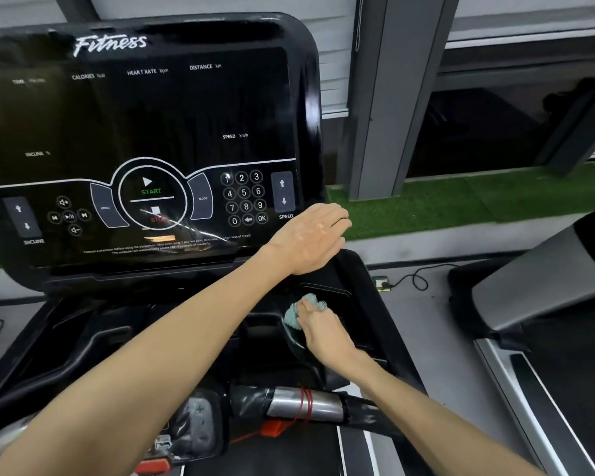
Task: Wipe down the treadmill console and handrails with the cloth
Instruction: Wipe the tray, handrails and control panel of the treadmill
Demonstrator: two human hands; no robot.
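The black treadmill console (141, 142) with its keypad and START/STOP buttons fills the upper left. My left hand (311, 237) reaches across to the console's lower right corner, fingers curved over the edge there. Below it, my right hand (318, 326) grips a bunched pale green cloth (294, 316) and presses it into the black tray (340, 297) on the right side under the screen. A silver-and-black handrail grip (306, 403) with a red cord wound round it lies near the bottom centre.
A red safety clip (273, 428) hangs by the handrail. A second treadmill (536, 304) stands close on the right. A cable and a socket (380, 282) lie on the grey floor between them. Green turf and dark windows lie beyond.
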